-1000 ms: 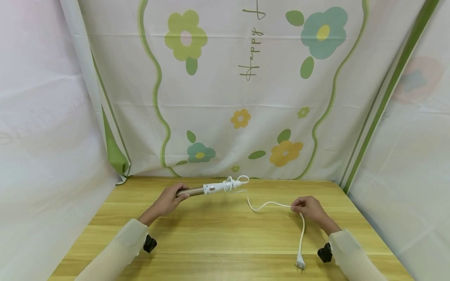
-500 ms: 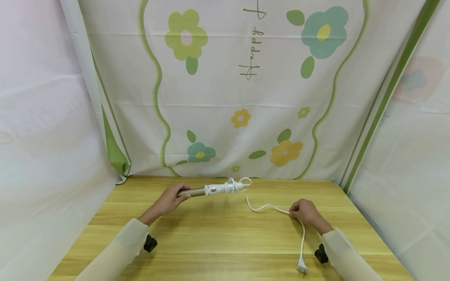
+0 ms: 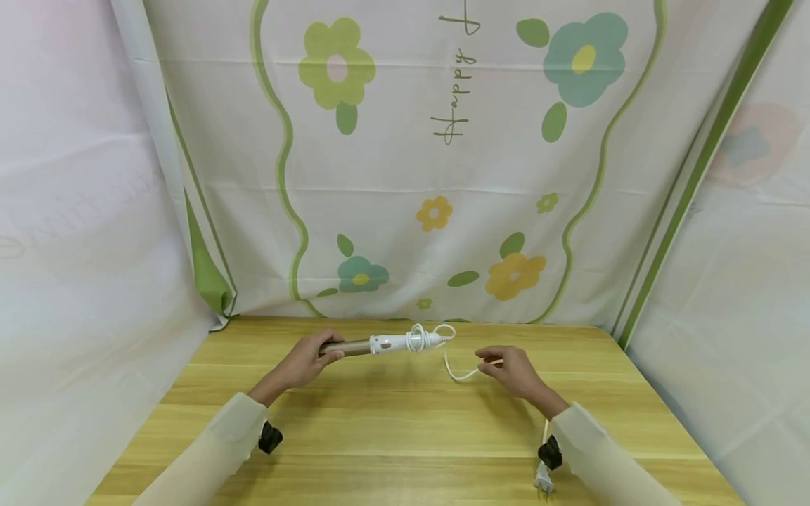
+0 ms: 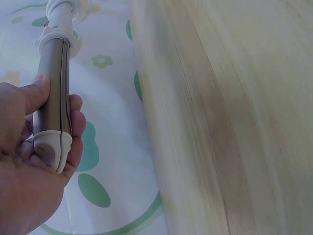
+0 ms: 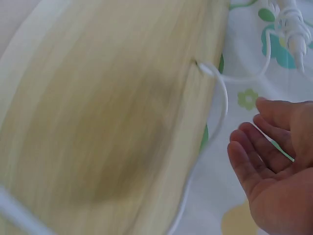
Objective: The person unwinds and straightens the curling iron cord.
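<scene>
My left hand (image 3: pixel 304 360) grips a curling iron (image 3: pixel 387 343) by its gold-brown barrel (image 4: pixel 51 81), thumb on one side and fingers behind. The iron is held level above the table, its white handle pointing right. Loops of white cord (image 3: pixel 418 338) are wound round the handle. From there the cord hangs down and runs right across the table, partly hidden by my right hand (image 3: pixel 514 371). The right wrist view shows that hand's fingers loosely bent, apart from the cord (image 5: pixel 222 105) and holding nothing. Near the front right lies the cord's two-pin plug (image 3: pixel 543 478), just beside my right wrist.
The wooden table (image 3: pixel 380 429) spreads under both hands. Behind it hangs a white cloth (image 3: pixel 392 154) with printed flowers, and more cloth closes off the left and right sides. Each wrist wears a small black camera, as on the left one (image 3: pixel 270 438).
My right hand has let go of the cord and moved left toward the curling iron. The iron has shifted very slightly right and down; my left hand keeps its grip.
</scene>
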{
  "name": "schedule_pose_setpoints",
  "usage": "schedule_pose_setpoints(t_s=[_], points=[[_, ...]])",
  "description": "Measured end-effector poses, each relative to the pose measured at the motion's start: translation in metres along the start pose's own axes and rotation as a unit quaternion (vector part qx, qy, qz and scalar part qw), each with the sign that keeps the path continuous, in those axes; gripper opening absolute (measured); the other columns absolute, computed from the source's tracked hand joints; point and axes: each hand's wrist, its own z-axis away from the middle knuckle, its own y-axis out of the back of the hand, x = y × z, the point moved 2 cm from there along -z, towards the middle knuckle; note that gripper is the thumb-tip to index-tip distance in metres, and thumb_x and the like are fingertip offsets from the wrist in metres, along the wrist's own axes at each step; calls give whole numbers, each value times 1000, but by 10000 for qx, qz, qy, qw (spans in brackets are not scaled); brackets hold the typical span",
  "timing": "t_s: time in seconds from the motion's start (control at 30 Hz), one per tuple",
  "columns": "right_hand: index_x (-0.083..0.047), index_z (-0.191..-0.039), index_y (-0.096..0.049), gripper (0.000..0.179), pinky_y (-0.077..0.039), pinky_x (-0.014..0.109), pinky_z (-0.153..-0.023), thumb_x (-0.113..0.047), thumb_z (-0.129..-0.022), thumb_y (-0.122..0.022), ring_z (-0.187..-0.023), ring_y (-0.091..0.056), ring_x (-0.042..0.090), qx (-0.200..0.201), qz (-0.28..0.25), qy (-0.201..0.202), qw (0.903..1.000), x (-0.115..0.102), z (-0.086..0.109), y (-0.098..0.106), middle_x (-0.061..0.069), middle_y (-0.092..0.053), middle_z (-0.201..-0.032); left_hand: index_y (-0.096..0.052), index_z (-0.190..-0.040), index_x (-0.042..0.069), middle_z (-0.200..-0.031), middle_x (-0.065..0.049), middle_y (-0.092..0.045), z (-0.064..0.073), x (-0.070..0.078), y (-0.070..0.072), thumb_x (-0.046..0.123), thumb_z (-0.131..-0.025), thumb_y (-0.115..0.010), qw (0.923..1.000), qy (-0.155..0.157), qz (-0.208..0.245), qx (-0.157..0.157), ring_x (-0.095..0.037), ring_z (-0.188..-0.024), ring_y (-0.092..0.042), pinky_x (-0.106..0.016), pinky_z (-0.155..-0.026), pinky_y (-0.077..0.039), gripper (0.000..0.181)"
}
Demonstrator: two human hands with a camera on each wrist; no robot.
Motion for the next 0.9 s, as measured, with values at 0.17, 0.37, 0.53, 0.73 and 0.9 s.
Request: schedule_pose_setpoints(t_s=[0.17,0.37,0.53,0.73,0.9], points=[[-2,-134,-59,41,-53,39,-94,-10,-94,-66,-120,-59,39,-158,-694,-159,9973,-9,-12,-20,20,-59,-135,-61,-113,12,-96,1,-64,0,1,2,22,-98,-61,9999,-92,32,-31,-6,-75,-52,-26,-68,-45,18],[-4,-145,-47,50,-45,50,-104,-5,-97,-61,-136,-44,41,-311,-1177,-99,9925,-14,-23,-33,20,-45,-150,-61,-114,12,-97,0,-64,2,2,3,24,-98,-61,9998,-134,63,-102,-6,-76,-52,-25,-68,-44,20],[-7,-149,-41,53,-40,53,-107,-1,-98,-56,-145,-29,40,-591,-1469,57,9874,-18,-28,-39,17,-31,-159,-61,-113,13,-96,1,-64,2,3,3,25,-98,-61,9998,-89,73,-161,-7,-76,-52,-26,-69,-44,19],[-6,-138,-56,41,-39,57,-107,-11,-98,-62,-141,-37,40,-562,-1381,125,9887,-23,-33,-42,18,-45,-150,-62,-114,13,-97,1,-65,1,3,3,25,-99,-60,9998,-62,49,-179,-7,-77,-53,-26,-70,-44,19],[-6,-119,-70,27,-42,58,-103,-17,-94,-67,-123,-58,37,-242,-933,232,9951,-25,-35,-42,14,-68,-125,-61,-115,13,-98,1,-65,1,5,3,25,-99,-60,9997,-32,78,-208,-8,-78,-53,-26,-70,-45,20]])
